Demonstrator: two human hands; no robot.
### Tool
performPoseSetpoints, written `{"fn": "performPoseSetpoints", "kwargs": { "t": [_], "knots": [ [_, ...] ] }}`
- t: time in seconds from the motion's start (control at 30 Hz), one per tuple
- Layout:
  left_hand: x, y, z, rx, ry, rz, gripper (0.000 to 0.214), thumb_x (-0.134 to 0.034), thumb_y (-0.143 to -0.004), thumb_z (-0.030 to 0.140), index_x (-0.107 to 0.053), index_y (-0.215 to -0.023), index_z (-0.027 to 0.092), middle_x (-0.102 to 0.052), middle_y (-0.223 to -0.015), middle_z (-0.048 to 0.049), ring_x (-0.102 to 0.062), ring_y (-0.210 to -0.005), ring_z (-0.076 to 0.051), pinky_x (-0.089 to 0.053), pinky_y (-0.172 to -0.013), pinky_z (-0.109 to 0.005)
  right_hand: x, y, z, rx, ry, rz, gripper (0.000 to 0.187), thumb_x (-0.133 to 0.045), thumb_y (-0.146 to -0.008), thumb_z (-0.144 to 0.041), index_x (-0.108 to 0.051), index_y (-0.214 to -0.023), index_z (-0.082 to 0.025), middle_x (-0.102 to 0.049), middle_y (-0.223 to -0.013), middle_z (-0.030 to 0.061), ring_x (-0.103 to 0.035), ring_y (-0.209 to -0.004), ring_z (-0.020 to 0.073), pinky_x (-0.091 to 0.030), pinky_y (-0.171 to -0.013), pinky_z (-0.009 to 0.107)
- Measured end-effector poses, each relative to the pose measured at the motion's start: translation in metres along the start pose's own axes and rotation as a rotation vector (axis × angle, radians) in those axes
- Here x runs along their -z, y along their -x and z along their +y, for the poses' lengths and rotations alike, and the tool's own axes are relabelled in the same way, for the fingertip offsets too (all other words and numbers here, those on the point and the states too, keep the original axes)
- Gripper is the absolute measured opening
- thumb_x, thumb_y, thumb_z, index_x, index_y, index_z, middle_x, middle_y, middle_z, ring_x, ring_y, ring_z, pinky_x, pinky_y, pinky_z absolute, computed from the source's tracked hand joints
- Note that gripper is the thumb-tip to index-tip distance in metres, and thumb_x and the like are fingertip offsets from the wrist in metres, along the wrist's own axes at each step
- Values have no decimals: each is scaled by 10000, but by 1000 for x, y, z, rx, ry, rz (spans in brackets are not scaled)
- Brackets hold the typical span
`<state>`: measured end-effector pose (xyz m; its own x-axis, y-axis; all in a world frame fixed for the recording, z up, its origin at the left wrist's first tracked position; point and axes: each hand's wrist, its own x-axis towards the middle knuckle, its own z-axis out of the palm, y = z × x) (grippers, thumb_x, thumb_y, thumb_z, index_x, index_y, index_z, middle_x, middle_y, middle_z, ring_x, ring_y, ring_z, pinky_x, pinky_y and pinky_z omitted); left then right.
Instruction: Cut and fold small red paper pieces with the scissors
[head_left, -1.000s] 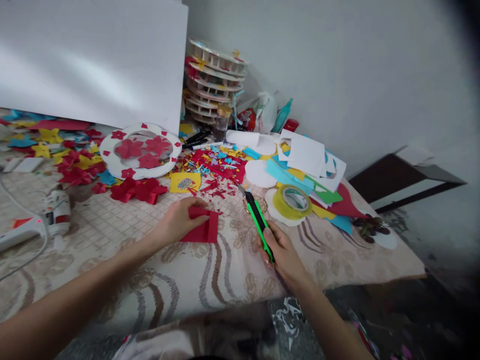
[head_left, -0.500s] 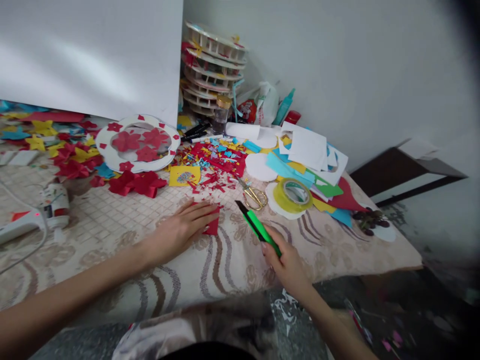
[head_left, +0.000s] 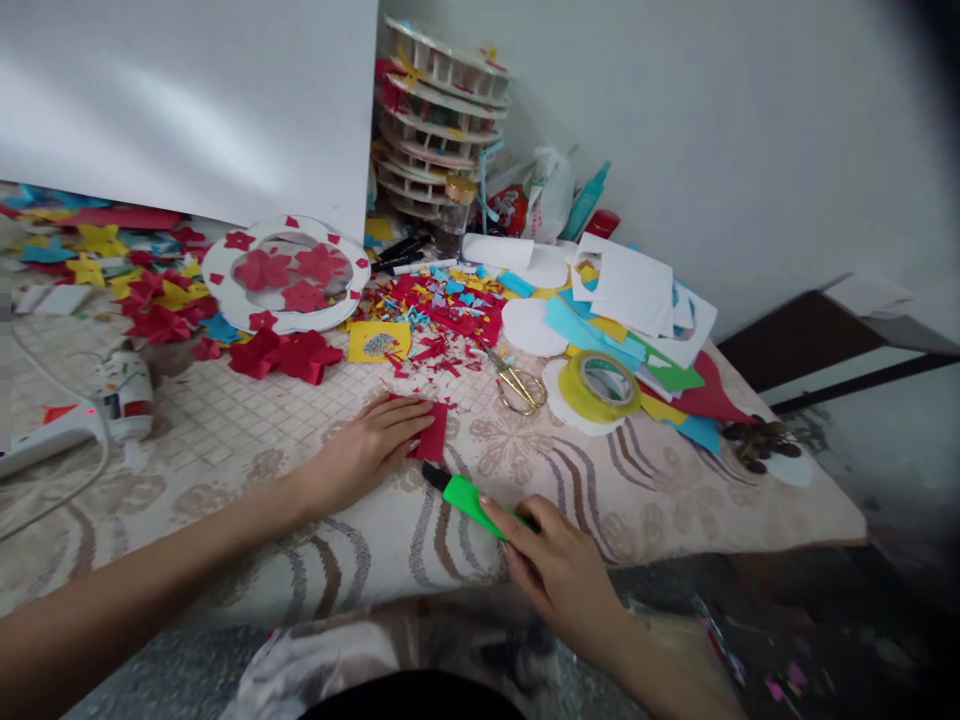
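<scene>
My left hand (head_left: 375,445) lies flat on a folded-looking piece of red paper (head_left: 430,435), pressing it to the patterned tablecloth; the fingers cover its left part. In my right hand (head_left: 559,555) is a green utility knife (head_left: 474,505), gripped round its handle. Its dark blade end points left and sits by the paper's lower edge; whether it touches cannot be made out. Beyond the paper lie gold-handled scissors (head_left: 520,388) and a heap of small red, yellow and blue scraps (head_left: 442,315).
To the right is a roll of yellow tape (head_left: 600,385) beside coloured paper sheets (head_left: 637,290). A hot glue gun (head_left: 124,395) with a cord rests at left. Red paper flowers (head_left: 285,357) and a white ring (head_left: 214,290) lie farther back, near a stacked tiered frame (head_left: 442,120).
My right hand has swung the knife down and left, bringing its blade from beside the scissors to the red paper's lower edge. My left hand stays on the paper; the view has shifted slightly.
</scene>
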<state>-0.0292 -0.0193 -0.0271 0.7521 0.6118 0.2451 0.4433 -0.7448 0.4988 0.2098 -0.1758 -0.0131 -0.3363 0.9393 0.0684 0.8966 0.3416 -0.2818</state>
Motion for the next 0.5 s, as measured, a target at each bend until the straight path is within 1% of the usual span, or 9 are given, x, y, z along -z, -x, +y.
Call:
{"fn": "performPoseSetpoints", "kwargs": {
  "t": [0.13,0.27,0.5],
  "knots": [
    [0,0,2,9,20,10,356,-418,-885,228,-527,-1225,233,-526,-1324,-73,-428,-1261,-227,-274,-1077,-494,-1,-3,-4,9,24,12,544,-421,-883,-187,-312,-1406,-287,-532,-895,77,-577,-802,193,-507,-626,314],
    [-1,0,3,15,-6,16,343,-407,-891,232,-540,-1208,223,-527,-1321,-82,-432,-1257,-226,-273,-1076,-490,-1,-1,-6,5,34,15,548,-412,-883,-181,-304,-1410,-287,-538,-889,81,-581,-791,199,-510,-613,320],
    [-4,-1,2,16,8,51,328,-419,-885,227,-556,-1183,225,-537,-1307,-82,-451,-1239,-222,-279,-1073,-477,-4,2,-7,-13,26,12,557,-418,-881,-185,-296,-1411,-303,-540,-894,78,-580,-794,195,-521,-625,322]
  ]
}}
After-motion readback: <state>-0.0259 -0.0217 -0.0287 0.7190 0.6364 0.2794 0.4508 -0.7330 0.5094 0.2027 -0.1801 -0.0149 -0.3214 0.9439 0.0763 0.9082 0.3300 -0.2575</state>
